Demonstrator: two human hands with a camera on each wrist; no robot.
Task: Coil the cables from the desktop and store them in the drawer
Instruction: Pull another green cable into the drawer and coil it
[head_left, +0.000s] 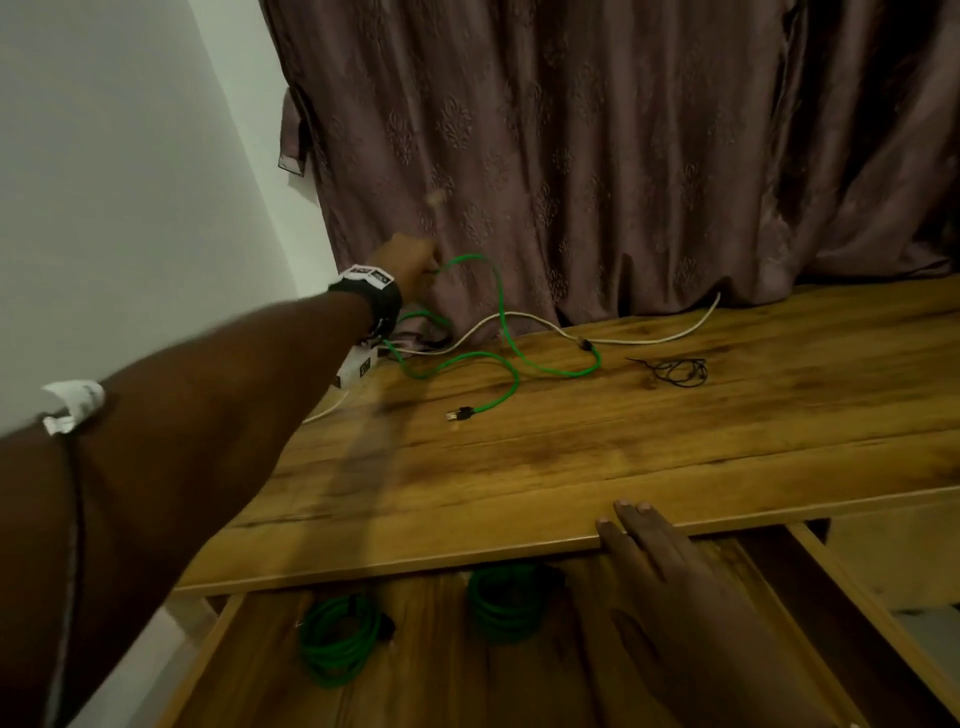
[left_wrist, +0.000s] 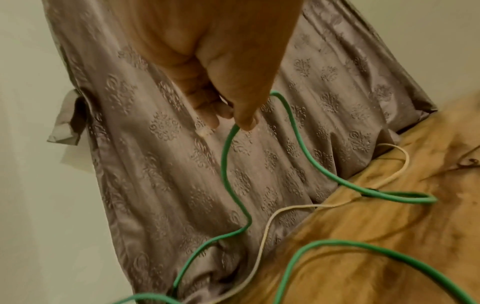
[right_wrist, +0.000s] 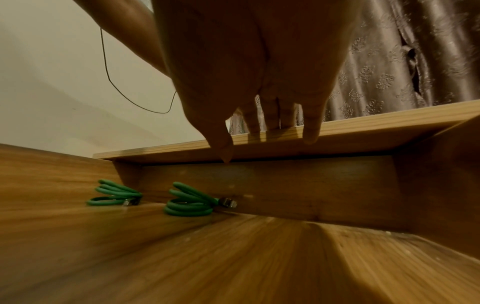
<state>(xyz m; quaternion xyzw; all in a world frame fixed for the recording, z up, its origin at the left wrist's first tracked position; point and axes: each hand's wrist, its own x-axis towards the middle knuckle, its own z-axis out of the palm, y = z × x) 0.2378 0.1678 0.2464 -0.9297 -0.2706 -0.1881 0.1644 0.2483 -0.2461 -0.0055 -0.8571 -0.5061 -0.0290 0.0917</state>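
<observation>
At upper centre the left hand (head_left: 410, 260) pinches the green cable (head_left: 498, 312) above the bench (head_left: 675, 441); right hand (head_left: 670, 571), fingers straight, rests on its edge.

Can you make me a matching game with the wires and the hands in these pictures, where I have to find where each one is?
Things:
1. left hand
2. right hand
3. coiled green cables
4. thin black wire

Places:
A. lying in the open drawer
B. lying loose on the desktop, over to the right
C. raised in front of the curtain, pinching the long green cable
D. fingers resting flat on the desktop's front edge

Pairs: 1-C, 2-D, 3-A, 4-B
</observation>
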